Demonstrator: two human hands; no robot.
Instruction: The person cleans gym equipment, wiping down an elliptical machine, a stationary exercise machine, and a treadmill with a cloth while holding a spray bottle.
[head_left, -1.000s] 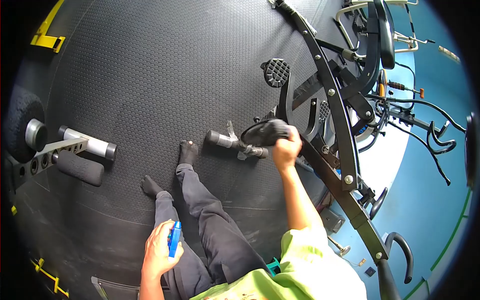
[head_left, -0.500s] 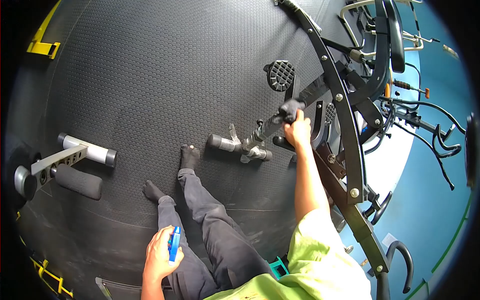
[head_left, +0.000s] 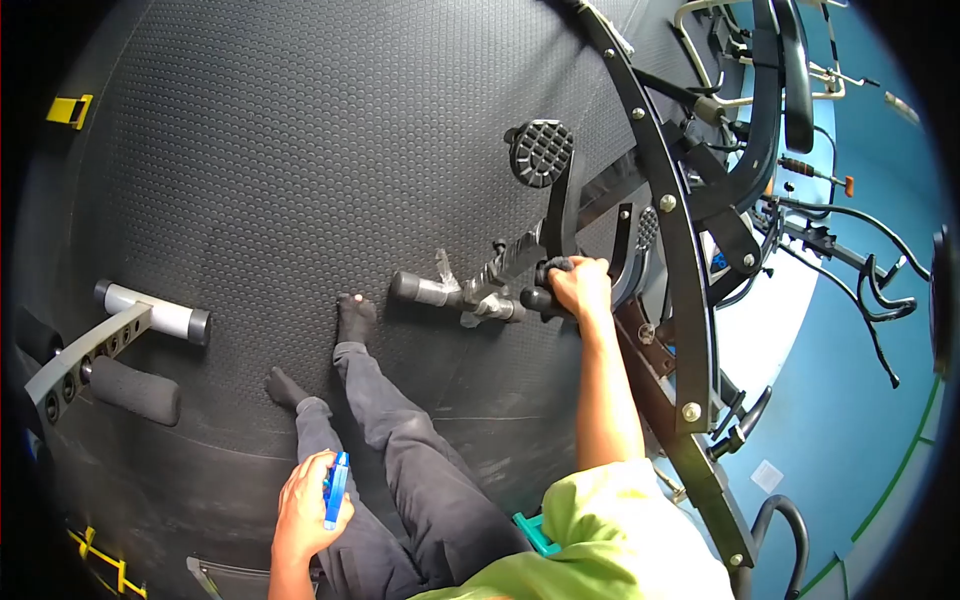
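Here, left hand (head_left: 308,508): one, bare, raised in front of the trousers (head_left: 430,500); fingers wrapped round a blue object.
Blue object (head_left: 337,490): one, small, narrow, held roughly upright in the left hand; its make I cannot tell from where I stand.
Right hand (head_left: 586,287): one, bare, at the end of an outstretched arm; fingers clamped on a dark bundle.
Dark bundle (head_left: 556,264): one, soft-looking, mostly covered by the right hand; located low on the exercise machine, near the foot of the pedal arm (head_left: 564,205). Whether it presses on the metal, I cannot tell.
Rounded stub (head_left: 538,299): one, black, just beside the right hand.
Exercise machine (head_left: 662,200): one, black, bolted; fitted with a gridded pedal (head_left: 541,153) at the top of the pedal arm.
Base bar (head_left: 430,290): one, dark-capped, resting on the floor (head_left: 250,150), with torn clear wrap (head_left: 445,265) about it.
Socks (head_left: 355,318): two, dark, worn; a pale spot at the toe of one.
Sleeve (head_left: 600,495): bright green, on the right arm.
Stand (head_left: 160,313): one, silver crosspiece with black caps, to the person's left; a dark foam roller (head_left: 135,390) attached.
Floor: black, textured with a honeycomb pattern.
Wall (head_left: 860,200): blue, beyond the machine.
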